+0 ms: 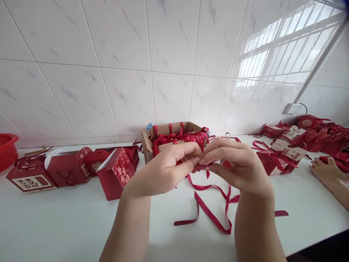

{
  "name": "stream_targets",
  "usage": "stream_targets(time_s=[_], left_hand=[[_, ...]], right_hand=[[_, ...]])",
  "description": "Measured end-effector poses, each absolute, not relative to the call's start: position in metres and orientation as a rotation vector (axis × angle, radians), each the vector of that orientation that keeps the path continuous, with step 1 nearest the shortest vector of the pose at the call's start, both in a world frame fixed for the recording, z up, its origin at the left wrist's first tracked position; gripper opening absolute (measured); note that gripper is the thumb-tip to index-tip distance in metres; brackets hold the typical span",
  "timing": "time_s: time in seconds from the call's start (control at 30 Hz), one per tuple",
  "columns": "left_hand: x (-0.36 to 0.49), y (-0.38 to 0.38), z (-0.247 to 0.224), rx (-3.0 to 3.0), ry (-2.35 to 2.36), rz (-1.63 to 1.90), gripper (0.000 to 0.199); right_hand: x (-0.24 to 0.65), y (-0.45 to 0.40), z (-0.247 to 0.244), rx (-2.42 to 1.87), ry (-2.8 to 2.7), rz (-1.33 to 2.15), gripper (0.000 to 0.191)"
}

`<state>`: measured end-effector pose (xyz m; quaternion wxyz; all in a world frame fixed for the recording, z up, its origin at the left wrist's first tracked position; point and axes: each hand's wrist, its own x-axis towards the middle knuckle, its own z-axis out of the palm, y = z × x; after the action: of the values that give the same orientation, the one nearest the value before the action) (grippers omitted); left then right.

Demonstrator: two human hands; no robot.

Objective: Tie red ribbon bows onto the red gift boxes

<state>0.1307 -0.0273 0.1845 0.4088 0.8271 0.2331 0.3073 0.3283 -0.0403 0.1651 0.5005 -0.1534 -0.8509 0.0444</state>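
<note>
My left hand [166,168] and my right hand [240,165] meet above the middle of the table, fingertips pinched together on a red ribbon [202,167]. Fingers cover most of the held part. Beneath them, a long length of ribbon [210,212] trails in loops over the white surface; where it joins the held part is hidden. Behind my hands stands a cardboard box [147,146] filled with red ribbons [188,138]. Left of my left hand, a red gift box [116,173] with pale lettering leans open.
More red gift boxes [32,175] line the left side, near a red plastic basin [7,151]. At the right are a ribbon-tied box [275,162] and a pile of red packaging [313,136]. Another person's hand [328,171] rests there. A tiled wall [174,94] closes the back.
</note>
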Motion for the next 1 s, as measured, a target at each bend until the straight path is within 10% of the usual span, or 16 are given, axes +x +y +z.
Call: stream_targets(time_s=[0.67,0.87,1.0], left_hand=[[0.135,-0.042,0.184,2.295,0.849,1.149,0.016],[0.069,-0.016,0.179,2.193,1.659,1.379,0.022],[0.003,0.006,0.152,2.156,2.299,0.935,0.043]], right_hand=[[0.321,-0.041,0.164,-0.471,-1.929,-0.046,0.025],[0.337,-0.047,0.165,-0.496,-1.898,-0.017,0.027],[0.341,-0.051,0.168,-0.462,-1.837,-0.039,0.027]])
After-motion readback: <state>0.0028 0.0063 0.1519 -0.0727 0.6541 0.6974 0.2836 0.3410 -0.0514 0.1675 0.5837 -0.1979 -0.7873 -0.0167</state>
